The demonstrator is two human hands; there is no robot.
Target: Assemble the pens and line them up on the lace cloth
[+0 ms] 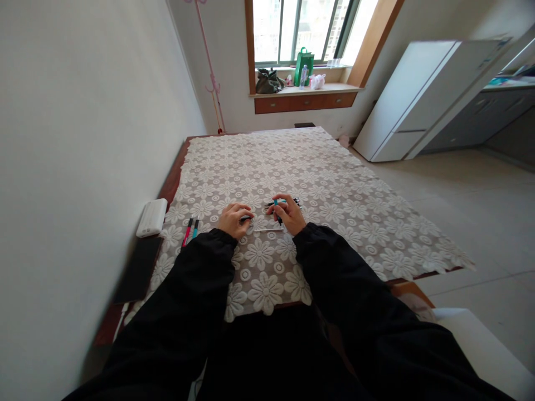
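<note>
My left hand (234, 219) rests low over the lace tablecloth (267, 250), fingers curled on a small black piece (246, 218), perhaps a pen part. To its right, my right hand (289, 214) pinches a teal and black pen-like piece (276, 203), its dark end pointing down. Between the hands and slightly nearer me lies a thin, pale rod (268, 229). Several dark pens (296, 201) lie just behind my right hand, partly covered by it. On the left, a red pen (187, 232) and a teal pen (195, 227) lie side by side.
A white power bank (151, 217) and a dark flat device (140, 267) with a white cable (121, 321) lie along the table's left edge by the wall. Beyond the table are a windowsill with bags and a white refrigerator (413, 100). A pale seat (480, 340) stands at lower right.
</note>
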